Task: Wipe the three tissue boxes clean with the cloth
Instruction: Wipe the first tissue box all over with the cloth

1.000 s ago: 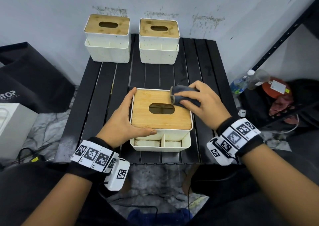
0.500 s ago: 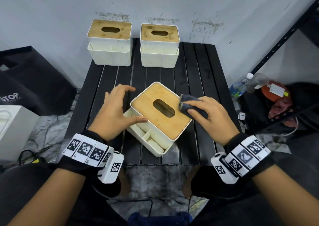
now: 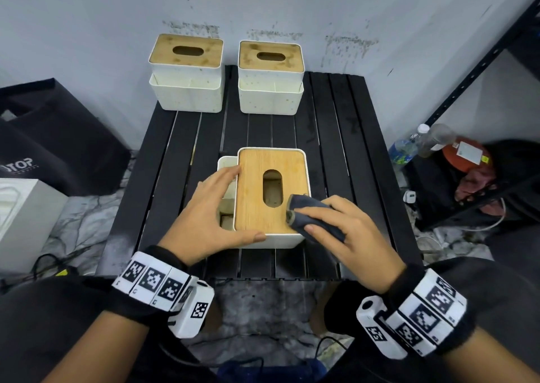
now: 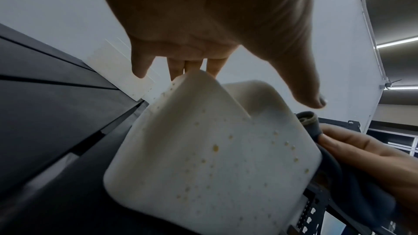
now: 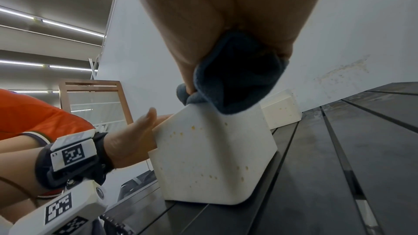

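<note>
The nearest tissue box (image 3: 257, 189) is white with a bamboo lid and stands mid-table, its side tray on the left. My left hand (image 3: 225, 207) braces it with straight fingers over the tray edge and the thumb along the near wall. My right hand (image 3: 336, 224) grips a folded dark grey-blue cloth (image 3: 312, 216) and presses it on the lid's near right corner. In the wrist views, yellowish specks dot the box wall (image 4: 214, 158) and the cloth (image 5: 235, 78) sits on the top corner. Two more boxes (image 3: 187, 75) (image 3: 270, 78) stand at the back edge.
The black slatted table (image 3: 350, 148) stands against a stained wall. A black bag (image 3: 58, 137) and a white carton (image 3: 23, 207) lie to the left. Bottles (image 3: 409, 145) and a black metal rack (image 3: 467, 75) are on the right, with cables on the floor.
The near box has turned clockwise about a quarter turn, so its side tray went from facing me to the left. The cloth hand moved from the lid's far right to its near right corner.
</note>
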